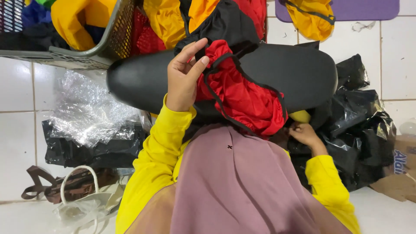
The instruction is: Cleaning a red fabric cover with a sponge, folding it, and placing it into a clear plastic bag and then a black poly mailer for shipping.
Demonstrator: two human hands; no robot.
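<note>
1. Head view, upper left: a basket [113, 41] keeps yellow cloth.
2. Centre: left hand [184, 78] pinches the red pouch [242, 93] against a black board [299, 71], steadying it.
3. Lower right: right hand [305, 133] grips its edge, beside black plastic [364, 130].

— What carries it all?
— A white tiled floor [17, 86]. At nine o'clock, clear crumpled plastic [86, 108] lies over a black bag [82, 151].
— Elsewhere?
— Eleven o'clock, a mesh basket [110, 43]; one o'clock, a purple mat [368, 9]; three o'clock, black plastic bags [359, 130]; seven o'clock, a brown strap bag [65, 186].
</note>
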